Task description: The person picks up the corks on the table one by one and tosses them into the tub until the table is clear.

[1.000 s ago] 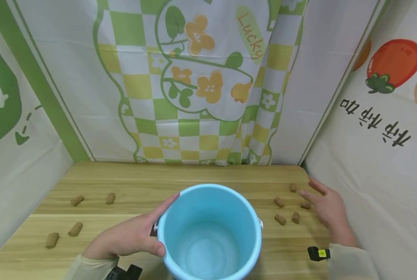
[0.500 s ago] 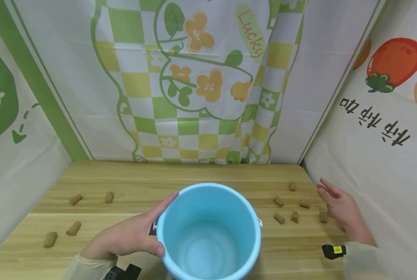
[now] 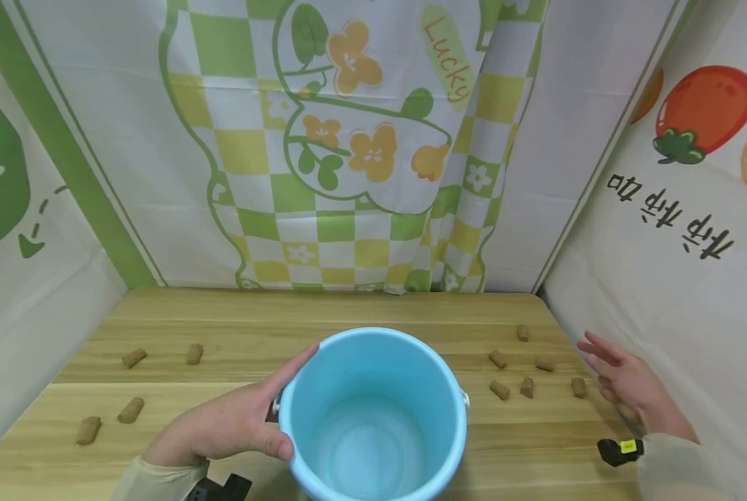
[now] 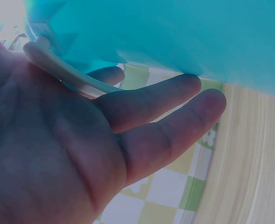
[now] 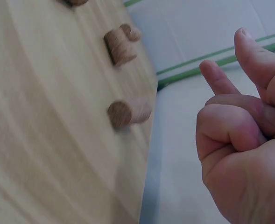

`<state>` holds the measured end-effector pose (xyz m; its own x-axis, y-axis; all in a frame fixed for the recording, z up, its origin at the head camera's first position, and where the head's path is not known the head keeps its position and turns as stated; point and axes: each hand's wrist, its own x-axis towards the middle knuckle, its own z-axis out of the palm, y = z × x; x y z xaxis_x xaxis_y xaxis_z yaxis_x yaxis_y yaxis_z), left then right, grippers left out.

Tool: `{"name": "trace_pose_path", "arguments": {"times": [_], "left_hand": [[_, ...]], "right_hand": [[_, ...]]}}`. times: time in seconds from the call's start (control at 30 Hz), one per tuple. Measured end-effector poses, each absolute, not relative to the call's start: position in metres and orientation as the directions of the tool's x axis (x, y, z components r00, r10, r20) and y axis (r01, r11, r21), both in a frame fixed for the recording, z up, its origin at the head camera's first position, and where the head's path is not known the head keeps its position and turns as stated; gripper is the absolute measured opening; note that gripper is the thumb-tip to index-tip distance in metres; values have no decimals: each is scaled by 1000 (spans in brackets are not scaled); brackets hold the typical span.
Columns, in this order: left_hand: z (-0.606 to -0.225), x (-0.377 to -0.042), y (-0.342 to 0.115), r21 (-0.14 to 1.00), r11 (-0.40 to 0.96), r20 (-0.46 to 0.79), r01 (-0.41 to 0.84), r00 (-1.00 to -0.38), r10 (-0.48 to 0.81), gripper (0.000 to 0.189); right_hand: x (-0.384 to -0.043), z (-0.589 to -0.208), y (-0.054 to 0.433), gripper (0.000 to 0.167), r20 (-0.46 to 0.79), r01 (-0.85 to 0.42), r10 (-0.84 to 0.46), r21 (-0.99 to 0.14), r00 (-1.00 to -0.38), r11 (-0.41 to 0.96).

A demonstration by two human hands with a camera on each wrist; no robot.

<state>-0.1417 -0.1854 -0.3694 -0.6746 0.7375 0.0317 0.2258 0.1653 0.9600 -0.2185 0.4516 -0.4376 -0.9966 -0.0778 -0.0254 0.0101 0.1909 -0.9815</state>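
My left hand (image 3: 235,424) rests against the left side of a light blue bucket (image 3: 373,355), thumb towards the front and forefinger towards the back of the rim. In the left wrist view its other fingers (image 4: 160,140) lie straight under the bucket wall (image 4: 174,32), and the white carry handle (image 4: 62,70) crosses the palm. My right hand (image 3: 642,390) hovers past the table's right edge. The right wrist view shows two of its digits extended and the others folded to the palm; I cannot tell whether they hold anything. A cork (image 3: 578,387) lies nearest it.
Several more corks, such as one cork (image 3: 527,387), are scattered right of the bucket. Another group, with a cork (image 3: 88,431) at its front, lies on the left of the wooden table (image 3: 254,316). Printed cloth walls (image 3: 649,278) stand close behind and at both sides.
My right hand has drawn away to the right, off the table's edge, and a cork has come into view where the hand was. My left hand and the bucket stay put.
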Motion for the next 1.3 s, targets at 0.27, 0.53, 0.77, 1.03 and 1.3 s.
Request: {"name": "trace_pose_path", "arguments": {"times": [0.27, 0.53, 0.77, 1.03, 1.3], "left_hand": [[-370, -142, -186, 965, 171, 9, 199, -676, 737, 114], [-371, -141, -185, 962, 139, 54, 233, -666, 744, 113], [-370, -140, -185, 969, 154, 15, 194, -666, 746, 115], [-372, -143, -185, 951, 179, 37, 250, -671, 740, 113], [-370, -143, -185, 959, 192, 1, 208, -682, 731, 113]], "right_hand": [[-213, -454, 463, 69, -101, 74, -70, -948, -992, 311], [-207, -476, 468, 72, -187, 169, -48, -951, -981, 257], [-203, -485, 468, 71, -249, 224, -48, -928, -967, 299], [-205, -483, 463, 71, -290, 274, 1, -903, -957, 332], [-208, -476, 458, 73, -299, 287, 23, -886, -954, 365]]}}
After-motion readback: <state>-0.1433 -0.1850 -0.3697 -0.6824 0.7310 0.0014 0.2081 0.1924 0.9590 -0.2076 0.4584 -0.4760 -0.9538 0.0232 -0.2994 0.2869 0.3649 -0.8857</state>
